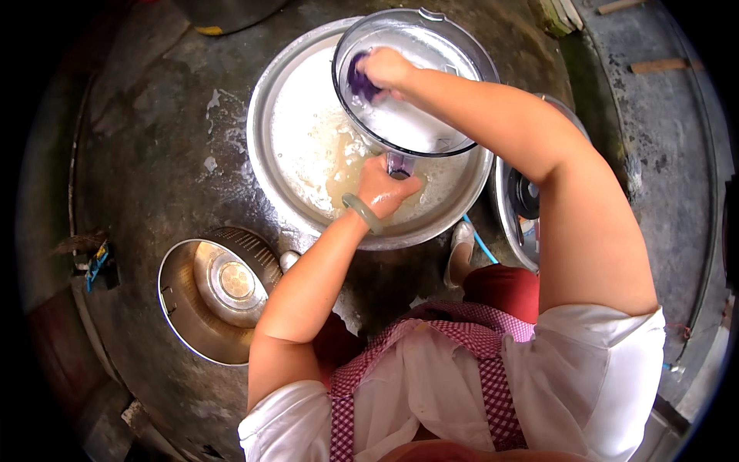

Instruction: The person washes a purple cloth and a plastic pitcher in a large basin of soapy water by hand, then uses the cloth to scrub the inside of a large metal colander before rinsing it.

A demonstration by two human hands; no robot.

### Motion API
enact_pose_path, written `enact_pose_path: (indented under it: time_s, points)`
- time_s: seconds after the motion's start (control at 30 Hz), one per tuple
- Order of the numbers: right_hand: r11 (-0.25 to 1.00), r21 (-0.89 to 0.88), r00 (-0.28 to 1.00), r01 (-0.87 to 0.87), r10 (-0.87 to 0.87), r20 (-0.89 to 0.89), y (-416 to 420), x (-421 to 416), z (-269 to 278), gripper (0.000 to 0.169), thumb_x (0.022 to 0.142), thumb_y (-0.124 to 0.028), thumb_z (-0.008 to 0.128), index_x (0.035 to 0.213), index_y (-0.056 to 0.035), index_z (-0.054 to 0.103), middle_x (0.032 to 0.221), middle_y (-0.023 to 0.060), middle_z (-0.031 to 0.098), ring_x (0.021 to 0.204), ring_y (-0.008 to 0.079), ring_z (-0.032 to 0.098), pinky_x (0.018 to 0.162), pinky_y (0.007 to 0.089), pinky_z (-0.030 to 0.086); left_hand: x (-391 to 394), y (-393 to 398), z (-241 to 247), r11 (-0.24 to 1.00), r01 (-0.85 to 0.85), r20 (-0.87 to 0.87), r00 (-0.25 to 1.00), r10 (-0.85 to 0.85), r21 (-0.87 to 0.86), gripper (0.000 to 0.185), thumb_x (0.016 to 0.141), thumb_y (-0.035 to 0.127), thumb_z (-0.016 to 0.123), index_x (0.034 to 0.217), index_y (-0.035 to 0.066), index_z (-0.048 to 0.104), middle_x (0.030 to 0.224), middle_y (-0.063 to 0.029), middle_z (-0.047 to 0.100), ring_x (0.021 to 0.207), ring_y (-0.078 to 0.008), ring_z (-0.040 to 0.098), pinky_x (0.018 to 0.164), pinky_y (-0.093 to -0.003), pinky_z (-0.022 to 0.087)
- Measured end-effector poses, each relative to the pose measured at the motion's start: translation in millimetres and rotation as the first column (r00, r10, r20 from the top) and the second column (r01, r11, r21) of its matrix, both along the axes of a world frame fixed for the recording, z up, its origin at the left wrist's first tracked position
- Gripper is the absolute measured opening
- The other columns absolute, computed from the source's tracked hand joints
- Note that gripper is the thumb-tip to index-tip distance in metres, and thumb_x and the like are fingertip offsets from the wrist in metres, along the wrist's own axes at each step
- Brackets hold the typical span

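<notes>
A large round metal basin (259,144) of foamy water stands on the floor before me. Over its far right part, a clear round container with a dark rim (415,154) is held tilted. My left hand (384,187), with a bangle at the wrist, grips the purplish handle (400,165) of this container. Inside the container, my right hand (385,69) holds a purple scrubbing cloth or pad (361,81) against the left inner wall. White suds lie in the container.
A perforated metal drum (231,283) lies tipped on the wet floor at the left. Right of the basin sits another metal basin (503,213) with dark items, beside a blue hose (484,245). A dark tub (231,14) stands at the top left.
</notes>
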State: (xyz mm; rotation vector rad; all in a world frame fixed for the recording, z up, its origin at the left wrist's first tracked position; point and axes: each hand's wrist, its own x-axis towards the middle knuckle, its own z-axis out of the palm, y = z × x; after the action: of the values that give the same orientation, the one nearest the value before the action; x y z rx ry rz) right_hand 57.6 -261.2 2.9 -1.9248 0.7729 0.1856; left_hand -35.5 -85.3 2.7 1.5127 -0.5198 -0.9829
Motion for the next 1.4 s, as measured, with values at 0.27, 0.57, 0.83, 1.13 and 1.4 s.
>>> enact_pose_path:
  time_s: [0.27,0.57,0.83,1.13,1.4]
  points:
    - [0.949,-0.209,0.899,-0.236,0.295,0.324,7.9,-19.1,52.1,0.022,0.078,-0.018,0.060,0.096,-0.0045,0.060,0.081,0.0091,0.063,0.073,0.0176,0.060,0.069,0.0296,0.049,-1.6,-1.4,-6.4,0.995,-0.092,0.035,0.995,0.094,-0.047,0.017,0.060,0.013,0.067,0.064,0.002,0.055,0.059,-0.0007,0.055,0.055,-0.0082,0.047,0.053,-0.0257,0.041]
    - [0.194,-0.319,0.336,-0.928,0.806,-0.488,-16.3,-26.5,-29.5,0.035,0.074,-0.026,0.057,0.103,-0.0084,0.062,0.105,0.0252,0.057,0.099,0.0365,0.054,0.082,0.0410,0.043,-6.4,-3.8,-2.0,0.985,-0.126,0.040,0.991,0.131,-0.122,0.017,0.060,0.012,0.067,0.066,0.001,0.056,0.061,-0.0030,0.057,0.056,-0.0093,0.049,0.055,-0.0260,0.043]
    - [-0.064,-0.320,0.195,-0.945,0.675,-0.712,7.6,-32.0,61.1,0.028,0.071,-0.017,0.058,0.099,-0.0152,0.063,0.084,0.0145,0.063,0.082,0.0301,0.062,0.071,0.0397,0.049,0.1,4.4,4.5,0.997,-0.069,0.034,0.997,0.070,-0.042,0.022,0.063,0.017,0.065,0.075,0.000,0.058,0.067,-0.0050,0.059,0.062,-0.0110,0.051,0.060,-0.0292,0.044]
    - [-0.462,-0.497,0.311,-0.735,0.422,-0.852,-63.7,-65.7,115.7,0.026,0.078,-0.018,0.051,0.101,-0.0206,0.063,0.096,0.0073,0.056,0.080,0.0223,0.063,0.066,0.0353,0.050,-14.3,-8.9,4.6,0.962,-0.262,0.035,0.964,0.265,-0.080,0.021,0.059,0.015,0.066,0.067,-0.003,0.060,0.059,-0.0075,0.060,0.053,-0.0128,0.052,0.054,-0.0289,0.044]
    - [0.774,-0.227,0.764,-0.591,0.447,-0.465,14.0,-87.5,86.4,0.029,0.084,-0.026,0.053,0.099,-0.0013,0.058,0.086,0.0142,0.064,0.076,0.0226,0.062,0.066,0.0321,0.048,5.8,-7.8,-11.8,0.986,-0.147,-0.048,0.988,0.144,-0.078,0.021,0.064,0.013,0.067,0.077,-0.002,0.061,0.067,-0.0039,0.061,0.058,-0.0097,0.052,0.055,-0.0266,0.044]
